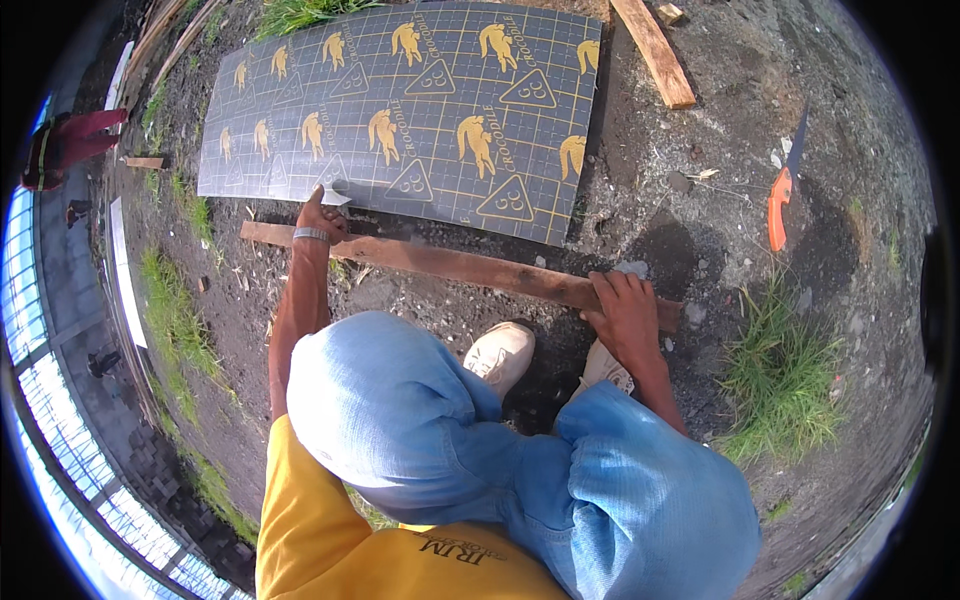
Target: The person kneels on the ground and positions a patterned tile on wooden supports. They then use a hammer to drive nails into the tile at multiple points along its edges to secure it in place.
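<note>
Holding the brown plank (465, 265) near its right end, my right hand (628, 312) is closed over its edges; the plank lies crosswise before my shoes (500, 355). My left hand (322, 218), one digit extended, reaches the near edge of the dark patterned panel (350, 115) beside a pale flap (337, 194); whether it grips anything, I cannot tell. The panel occupies the ground just beyond the plank. To the right lie an orange-handled saw (780, 208) and a grass tuft (785, 385); a timber piece (655, 55), cut off above, lies past the panel. My blue-clad knees (380, 400) hide the ground below and partly cover my right shoe. A person in red (75, 145), far left, is distorted by the rim.
</note>
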`<action>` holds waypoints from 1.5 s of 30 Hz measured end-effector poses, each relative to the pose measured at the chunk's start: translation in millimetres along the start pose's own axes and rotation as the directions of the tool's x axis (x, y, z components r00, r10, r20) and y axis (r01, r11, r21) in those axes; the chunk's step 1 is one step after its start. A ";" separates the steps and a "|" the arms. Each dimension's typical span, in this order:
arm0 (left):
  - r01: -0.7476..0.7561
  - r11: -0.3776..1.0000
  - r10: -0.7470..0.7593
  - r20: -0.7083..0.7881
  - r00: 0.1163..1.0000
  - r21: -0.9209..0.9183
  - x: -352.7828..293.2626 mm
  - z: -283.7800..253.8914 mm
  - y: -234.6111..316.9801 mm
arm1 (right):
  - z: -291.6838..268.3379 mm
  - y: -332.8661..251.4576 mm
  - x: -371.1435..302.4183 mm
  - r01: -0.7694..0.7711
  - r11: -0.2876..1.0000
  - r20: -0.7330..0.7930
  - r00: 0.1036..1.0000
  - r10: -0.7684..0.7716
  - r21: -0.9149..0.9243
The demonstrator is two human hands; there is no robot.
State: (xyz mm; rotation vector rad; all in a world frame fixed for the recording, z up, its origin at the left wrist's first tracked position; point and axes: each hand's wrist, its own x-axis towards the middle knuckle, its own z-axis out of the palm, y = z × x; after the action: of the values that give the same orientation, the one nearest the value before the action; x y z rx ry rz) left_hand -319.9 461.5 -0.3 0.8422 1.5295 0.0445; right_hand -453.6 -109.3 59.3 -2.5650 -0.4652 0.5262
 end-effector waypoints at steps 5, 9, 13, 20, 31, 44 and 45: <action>-0.134 0.987 0.111 0.239 0.965 0.083 -31.7 1.1 -2.2 | -13.9 7.9 9.4 -0.050 0.992 0.122 0.992 0.035 0.117; -0.230 0.973 0.193 0.458 0.868 0.026 -73.2 16.8 5.1 | -26.2 25.3 31.7 -0.111 0.954 0.258 0.966 0.037 0.280; -0.356 0.932 0.335 0.534 0.776 -0.067 -116.8 44.9 10.9 | -35.8 38.7 57.3 -0.154 0.918 0.319 0.947 0.032 0.364; -0.431 0.898 0.419 0.476 0.773 -0.089 -166.3 96.0 32.3 | -48.6 53.1 86.2 -0.324 0.880 0.517 0.849 0.108 0.347; -0.471 0.877 0.466 0.421 0.778 -0.100 -181.4 97.3 44.3 | -35.9 45.5 62.0 -0.762 0.412 0.852 0.519 -0.072 0.499; -0.496 0.859 0.497 0.434 0.751 -0.126 -213.8 67.0 -12.7 | -48.2 23.7 55.6 -0.769 0.431 0.878 0.455 -0.149 0.472; -0.493 0.860 0.499 0.418 0.759 -0.132 -212.5 68.1 -3.3 | -53.3 23.9 58.7 -0.781 0.440 0.888 0.449 -0.096 0.443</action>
State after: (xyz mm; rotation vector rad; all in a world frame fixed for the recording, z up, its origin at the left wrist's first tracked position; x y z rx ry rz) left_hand -282.7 317.8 166.3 1.1450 0.8456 0.2395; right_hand -373.7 -125.4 74.0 -1.2252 0.2065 1.7296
